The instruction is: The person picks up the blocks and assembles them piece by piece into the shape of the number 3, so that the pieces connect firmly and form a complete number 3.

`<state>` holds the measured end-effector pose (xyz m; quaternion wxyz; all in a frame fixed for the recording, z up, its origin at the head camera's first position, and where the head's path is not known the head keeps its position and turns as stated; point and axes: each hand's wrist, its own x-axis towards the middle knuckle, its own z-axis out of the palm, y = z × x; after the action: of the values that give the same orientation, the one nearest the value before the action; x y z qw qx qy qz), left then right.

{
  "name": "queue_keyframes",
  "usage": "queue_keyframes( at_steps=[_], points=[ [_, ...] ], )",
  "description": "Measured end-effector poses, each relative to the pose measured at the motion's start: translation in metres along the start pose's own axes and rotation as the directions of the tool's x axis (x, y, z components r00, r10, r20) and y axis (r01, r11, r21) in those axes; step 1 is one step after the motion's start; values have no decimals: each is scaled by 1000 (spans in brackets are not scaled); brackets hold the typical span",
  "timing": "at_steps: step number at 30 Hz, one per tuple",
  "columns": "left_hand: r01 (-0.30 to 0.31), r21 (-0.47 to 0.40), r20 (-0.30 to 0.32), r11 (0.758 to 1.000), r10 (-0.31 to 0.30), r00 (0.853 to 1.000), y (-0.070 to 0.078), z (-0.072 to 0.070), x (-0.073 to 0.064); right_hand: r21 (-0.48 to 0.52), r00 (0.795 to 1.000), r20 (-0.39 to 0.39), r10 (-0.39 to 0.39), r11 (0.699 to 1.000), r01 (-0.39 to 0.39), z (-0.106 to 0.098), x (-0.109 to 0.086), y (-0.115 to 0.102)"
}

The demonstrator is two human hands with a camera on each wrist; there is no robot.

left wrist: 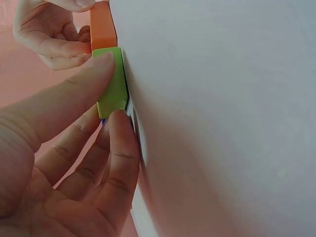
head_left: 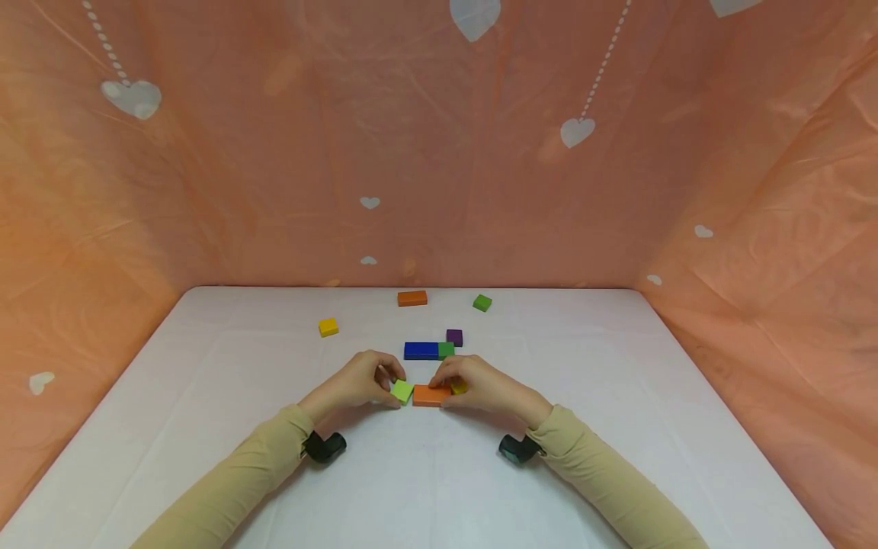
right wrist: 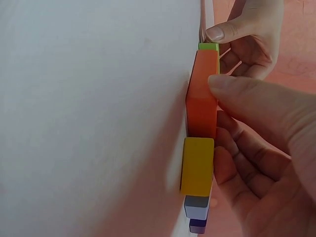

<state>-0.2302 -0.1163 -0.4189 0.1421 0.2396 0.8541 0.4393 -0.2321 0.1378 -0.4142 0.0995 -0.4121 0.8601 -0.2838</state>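
Blocks (right wrist: 202,106) look light, stiff: grip opposite edges.
Left fingers (left wrist: 123,160) pinch the lime block (left wrist: 115,89), right fingers (right wrist: 229,173) the orange block (head_left: 425,396).

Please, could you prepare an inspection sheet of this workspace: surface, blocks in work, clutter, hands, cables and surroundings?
Surface: white tabletop.
Blocks in work: light green block, orange block and yellow block, in a row.
Clutter: beyond them, blue block, dark green block, purple block, second orange block, second yellow block, bright green block.
Hands: left hand pinches light green block; right hand pinches orange block.
Cables: nothing seen.
Surroundings: orange backdrop with pale hearts.
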Motion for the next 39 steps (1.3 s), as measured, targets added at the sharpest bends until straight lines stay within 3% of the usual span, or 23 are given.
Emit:
queue_keyframes(
  at_steps=[10,18,25,33,39],
  points=[
    [-33,-13,-1,999,33,999,-2,-1,0,-14,1000,-6,-7,1000,7,0,0,-2],
    [31,-53,23,998,-30,999,-3,-6,-3,-13,1000,-4,-13,1000,13,-1,-1,-3],
    [21,-130,26,991,-18,1000,-7,-13,-4,-8,1000,3,8,1000,-8,-2,0,-3],
    [142,-322,38,936,-137,990,-9,-11,-5,-13,1000,6,5,1000,-5,-2,0,-2],
    [150,-316,6,937,-156,988,-8,-8,-5,-8,1000,6,-1,1000,1,0,1,-2]
  ],
)
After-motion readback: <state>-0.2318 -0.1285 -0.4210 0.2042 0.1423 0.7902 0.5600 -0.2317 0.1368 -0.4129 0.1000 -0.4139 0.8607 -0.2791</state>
